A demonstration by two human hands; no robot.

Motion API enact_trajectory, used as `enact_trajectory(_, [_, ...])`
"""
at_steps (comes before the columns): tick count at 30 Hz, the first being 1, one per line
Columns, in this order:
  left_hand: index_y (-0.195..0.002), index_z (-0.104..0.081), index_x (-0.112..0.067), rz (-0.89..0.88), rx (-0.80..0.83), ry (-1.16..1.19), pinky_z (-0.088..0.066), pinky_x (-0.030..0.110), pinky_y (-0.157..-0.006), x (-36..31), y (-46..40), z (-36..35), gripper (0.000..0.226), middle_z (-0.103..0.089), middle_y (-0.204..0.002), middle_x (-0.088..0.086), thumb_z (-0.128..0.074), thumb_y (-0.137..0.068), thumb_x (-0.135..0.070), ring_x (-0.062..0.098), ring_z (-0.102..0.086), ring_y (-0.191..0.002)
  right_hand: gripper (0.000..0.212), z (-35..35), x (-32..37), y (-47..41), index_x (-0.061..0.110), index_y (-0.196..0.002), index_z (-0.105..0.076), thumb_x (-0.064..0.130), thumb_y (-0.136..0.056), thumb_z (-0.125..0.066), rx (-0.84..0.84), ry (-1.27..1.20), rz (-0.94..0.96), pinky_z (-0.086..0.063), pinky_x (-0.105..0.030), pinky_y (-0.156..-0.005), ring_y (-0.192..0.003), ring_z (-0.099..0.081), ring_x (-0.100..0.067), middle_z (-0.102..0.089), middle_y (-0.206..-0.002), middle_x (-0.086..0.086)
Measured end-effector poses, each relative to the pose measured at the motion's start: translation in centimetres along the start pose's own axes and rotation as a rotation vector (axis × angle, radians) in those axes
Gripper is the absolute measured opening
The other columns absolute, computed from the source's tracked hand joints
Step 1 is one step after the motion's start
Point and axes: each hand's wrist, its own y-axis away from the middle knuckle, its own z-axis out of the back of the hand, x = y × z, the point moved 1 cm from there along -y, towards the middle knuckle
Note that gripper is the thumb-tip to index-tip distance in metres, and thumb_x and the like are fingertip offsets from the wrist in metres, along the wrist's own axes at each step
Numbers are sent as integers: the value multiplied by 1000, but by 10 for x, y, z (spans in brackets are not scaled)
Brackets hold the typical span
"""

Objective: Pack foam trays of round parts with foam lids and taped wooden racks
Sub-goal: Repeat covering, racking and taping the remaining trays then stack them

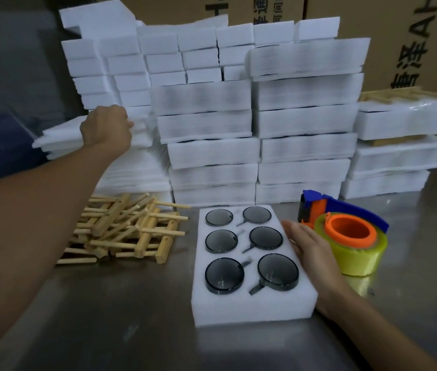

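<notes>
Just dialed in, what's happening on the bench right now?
A person is packing a foam tray of six round parts, uncovered at this point. The right hand lies flat against the tray's right edge, steadying it. The left hand reaches out to the pile of foam lids and grips one. Wooden racks lie in a heap left of the tray, the tape dispenser sits to its right, and packed trays are stacked behind.

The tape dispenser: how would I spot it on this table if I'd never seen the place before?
Start at the open foam tray of six round dark parts lying at the front of the metal table. Just to its right, beyond the person's right hand resting flat on the tray's edge, sits the tape dispenser. It is the only brightly coloured thing here: blue frame, orange hub, yellow tape roll.
</notes>
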Motion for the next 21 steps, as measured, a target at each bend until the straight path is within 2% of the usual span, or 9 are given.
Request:
enact_trajectory(3, [-95, -63, 5, -63, -129, -13, -42, 42, -66, 6, 4, 8, 13, -59, -101, 27, -55, -84, 5, 45, -57, -94, 20, -1, 1, 0, 20, -99, -73, 31, -97, -55, -15, 0, 2, -54, -39, -76, -93, -72, -25, -75, -100, -9])
enact_trajectory(6, [-91, -61, 5, -96, -269, 50, -41, 42, -63, 11, 14, 19, 13, -58, -98, 26, -52, -82, 3, 44, -55, -91, 22, -2, 2, 1, 16, -106, -69, 31, -97, -56, -16, 2, -2, -54, -39, -75, -93, -72, -26, -75, -100, -9])
enact_trajectory(12, [-96, -61, 2, -151, -384, 112, -39, 40, -66, 20, 47, 37, 19, -58, -100, 21, -51, -82, -4, 40, -52, -92, 22, -3, 6, 5, 14, -108, -67, 29, -98, -55, -21, 14, -19, -55, -38, -74, -91, -73, -26, -75, -98, -9])
enact_trajectory(16, [-99, -62, 0, -128, -466, 178, -37, 36, -68, 28, 84, 51, 18, -59, -102, 19, -53, -86, -8, 37, -52, -96, 21, -5, 9, 8, 14, -107, -67, 28, -98, -54, -33, 32, -27, -55, -33, -64, -85, -73, -23, -76, -94, -6])
enact_trajectory(21, [-98, -65, 0, -185, -605, 336, -40, 33, -72, 17, 152, 63, 19, -62, -100, 20, -58, -81, -1, 36, -56, -94, 19, -7, 11, 11, 13, -104, -67, 25, -99, -54, -66, 32, -29, -55, -27, -56, -77, -73, -17, -76, -89, -4])
